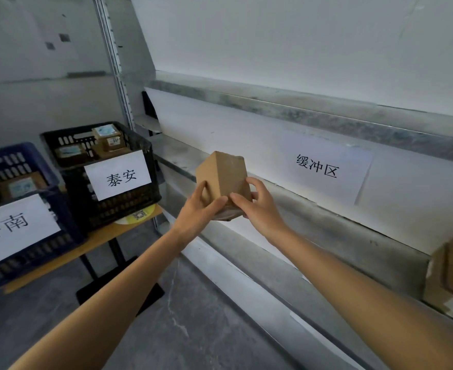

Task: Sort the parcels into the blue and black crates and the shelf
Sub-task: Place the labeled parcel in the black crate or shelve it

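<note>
At the grey shelf [326, 225], you are holding a brown parcel [225, 174] near its ledge, left hand [197, 212] and right hand [261, 209] gripping its lower half, black crate [118, 206] and blue crate [14, 149] sitting far left.

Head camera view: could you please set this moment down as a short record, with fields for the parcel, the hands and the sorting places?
parcel: brown cardboard box, held up in front of the shelf
left hand: grips the box's left face
right hand: grips its lower right side
black crate: on the table, labelled 泰安, parcels inside
blue crate: beside it, labelled 济南, a parcel inside
shelf: carries a paper sign reading 缓冲区
</note>
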